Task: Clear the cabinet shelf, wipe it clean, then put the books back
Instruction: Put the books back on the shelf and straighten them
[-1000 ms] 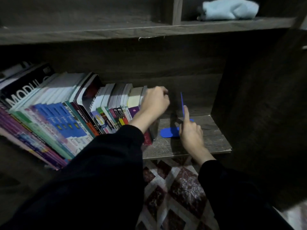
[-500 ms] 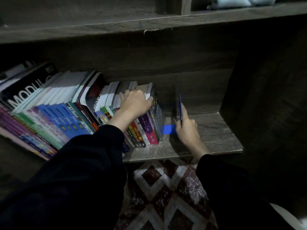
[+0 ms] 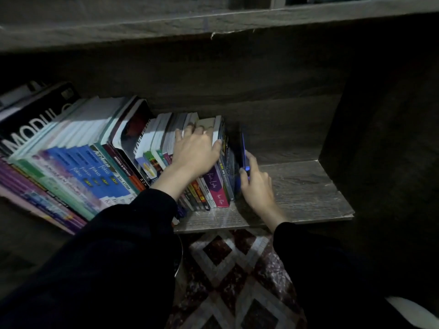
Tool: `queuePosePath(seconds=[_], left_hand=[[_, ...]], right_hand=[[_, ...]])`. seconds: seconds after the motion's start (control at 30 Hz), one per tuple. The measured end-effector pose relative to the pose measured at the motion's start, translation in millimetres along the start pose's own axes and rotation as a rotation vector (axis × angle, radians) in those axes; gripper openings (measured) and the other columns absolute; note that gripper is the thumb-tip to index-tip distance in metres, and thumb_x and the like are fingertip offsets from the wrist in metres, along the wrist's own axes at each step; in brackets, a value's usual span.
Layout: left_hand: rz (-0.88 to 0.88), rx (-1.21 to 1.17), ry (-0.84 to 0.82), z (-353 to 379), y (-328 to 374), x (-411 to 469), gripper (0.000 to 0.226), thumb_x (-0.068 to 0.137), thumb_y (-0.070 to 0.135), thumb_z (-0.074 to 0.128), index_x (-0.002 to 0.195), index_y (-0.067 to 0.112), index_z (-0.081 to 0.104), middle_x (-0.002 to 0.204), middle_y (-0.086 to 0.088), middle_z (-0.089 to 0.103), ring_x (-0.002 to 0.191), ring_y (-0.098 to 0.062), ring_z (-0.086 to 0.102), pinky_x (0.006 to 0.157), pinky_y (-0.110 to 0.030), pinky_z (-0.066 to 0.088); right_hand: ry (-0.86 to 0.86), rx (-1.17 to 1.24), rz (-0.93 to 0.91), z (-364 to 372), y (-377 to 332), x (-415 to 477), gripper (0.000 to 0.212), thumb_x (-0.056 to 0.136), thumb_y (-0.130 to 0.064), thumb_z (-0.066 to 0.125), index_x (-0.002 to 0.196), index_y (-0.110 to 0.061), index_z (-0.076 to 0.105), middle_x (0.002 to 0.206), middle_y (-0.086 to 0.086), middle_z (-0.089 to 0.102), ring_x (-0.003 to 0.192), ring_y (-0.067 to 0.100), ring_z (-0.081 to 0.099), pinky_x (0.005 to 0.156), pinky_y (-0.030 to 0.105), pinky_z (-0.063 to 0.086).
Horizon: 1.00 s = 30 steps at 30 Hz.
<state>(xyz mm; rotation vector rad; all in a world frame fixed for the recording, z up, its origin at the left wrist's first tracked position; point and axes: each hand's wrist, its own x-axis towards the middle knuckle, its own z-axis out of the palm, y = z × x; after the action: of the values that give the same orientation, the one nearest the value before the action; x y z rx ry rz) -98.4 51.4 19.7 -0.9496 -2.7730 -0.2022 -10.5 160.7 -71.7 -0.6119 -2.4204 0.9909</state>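
A row of small paperbacks [image 3: 215, 188] stands on the wooden cabinet shelf [image 3: 306, 186], right of taller workbooks [image 3: 83, 167] that lean to the left. My left hand [image 3: 194, 150] rests on the paperbacks' top edges, fingers spread and thumb at the right end of the row. A thin blue bookend [image 3: 242, 146] stands upright against the last book. My right hand [image 3: 257, 186] pinches its plate low down, between thumb and forefinger.
The cabinet's dark side wall [image 3: 380, 138] closes the shelf on the right, with bare board between it and the bookend. Another shelf board [image 3: 213, 22] runs overhead. A patterned rug [image 3: 237, 269] lies below the shelf's front edge.
My right hand slid the blue bookend left until it met the books. My left hand moved from the row's right end onto the tops of the paperbacks, which now stand more upright.
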Motion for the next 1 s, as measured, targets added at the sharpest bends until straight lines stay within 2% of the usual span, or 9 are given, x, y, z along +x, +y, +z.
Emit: queuePosePath(seconds=[0.07,0.17,0.27,0.33,0.47,0.67,0.83,0.93,1.0], left_hand=[[0.025,-0.04,0.06,-1.1,-2.7,-5.3,0.052,0.102,0.04,0.032,0.145,0.012,0.037,0.148,-0.014,0.039,0.142,-0.032,0.021,0.117,-0.048,0.009],[0.082,-0.106,0.283,4.3,-9.8,-25.1,0.053,0.1,0.038,0.038,0.147,0.013,0.033,0.155,-0.015,0.025,0.147,-0.03,0.005,0.118,-0.042,-0.004],[0.024,-0.12,0.503,25.7,-19.9,-60.0,0.065,0.097,0.032,0.049,0.152,0.014,0.018,0.158,-0.02,0.003,0.145,-0.028,-0.012,0.117,-0.041,-0.014],[-0.061,-0.082,0.563,47.2,-28.7,-86.7,0.076,0.095,0.031,0.053,0.153,0.016,0.005,0.157,-0.023,-0.007,0.142,-0.029,-0.018,0.115,-0.044,-0.017],[-0.159,0.006,0.566,93.1,-50.4,-124.5,0.084,0.094,0.046,0.042,0.151,0.02,-0.013,0.151,-0.012,-0.034,0.141,-0.033,-0.028,0.113,-0.056,-0.011],[-0.111,0.21,0.512,112.6,-107.3,-113.4,0.1,0.081,0.069,0.033,0.15,0.017,-0.017,0.15,-0.014,-0.037,0.139,-0.036,-0.029,0.111,-0.057,-0.014],[-0.137,0.191,0.51,110.0,-98.7,-115.8,0.094,0.084,0.063,0.035,0.151,0.018,-0.014,0.149,-0.016,-0.038,0.138,-0.037,-0.031,0.11,-0.058,-0.015],[-0.147,0.071,0.528,93.1,-70.9,-118.6,0.084,0.09,0.051,0.04,0.153,0.018,-0.005,0.151,-0.014,-0.035,0.139,-0.033,-0.03,0.111,-0.055,-0.017],[-0.057,0.052,0.546,73.5,-50.0,-107.1,0.077,0.091,0.046,0.04,0.153,0.015,0.006,0.156,-0.01,-0.021,0.142,-0.031,-0.025,0.112,-0.052,-0.019]], right_hand=[[-0.001,0.043,0.025,4.9,5.9,-3.9,0.047,0.101,-0.022,0.043,0.147,-0.022,0.031,0.073,0.004,0.054,0.08,0.032,0.061,0.075,0.035,0.039],[0.16,0.241,0.132,18.6,17.2,-19.8,0.049,0.097,-0.017,0.053,0.143,-0.012,0.036,0.094,0.009,0.058,0.082,0.022,0.057,0.07,0.023,0.032],[0.318,0.352,0.203,39.5,18.1,-44.7,0.032,0.092,-0.01,0.057,0.122,-0.006,0.048,0.1,0.014,0.058,0.074,0.014,0.055,0.071,0.029,0.041],[0.268,0.323,0.139,53.6,12.1,-57.2,0.025,0.091,-0.011,0.058,0.115,-0.008,0.051,0.092,0.01,0.057,0.074,0.016,0.054,0.073,0.034,0.045],[0.078,0.19,-0.024,72.5,-8.1,-65.3,0.033,0.089,-0.009,0.057,0.122,-0.009,0.053,0.113,0.01,0.054,0.103,0.023,0.053,0.09,0.034,0.042],[-0.038,0.137,-0.041,87.6,-28.2,-65.2,0.037,0.091,-0.011,0.054,0.128,-0.013,0.049,0.117,0.007,0.053,0.113,0.021,0.048,0.095,0.032,0.038],[0.321,0.262,0.016,75.3,-24.1,-67.1,0.015,0.088,-0.009,0.06,0.096,-0.015,0.048,0.085,0.003,0.051,0.08,0.021,0.052,0.074,0.045,0.047],[0.521,0.253,0.119,59.0,-16.0,-60.0,0.027,0.082,-0.009,0.066,0.101,-0.011,0.046,0.096,0.004,0.046,0.092,0.02,0.045,0.085,0.046,0.042],[0.568,0.203,0.19,49.2,-12.1,-50.9,0.049,0.077,-0.007,0.068,0.121,-0.005,0.046,0.115,0.013,0.046,0.11,0.026,0.041,0.099,0.046,0.035]])
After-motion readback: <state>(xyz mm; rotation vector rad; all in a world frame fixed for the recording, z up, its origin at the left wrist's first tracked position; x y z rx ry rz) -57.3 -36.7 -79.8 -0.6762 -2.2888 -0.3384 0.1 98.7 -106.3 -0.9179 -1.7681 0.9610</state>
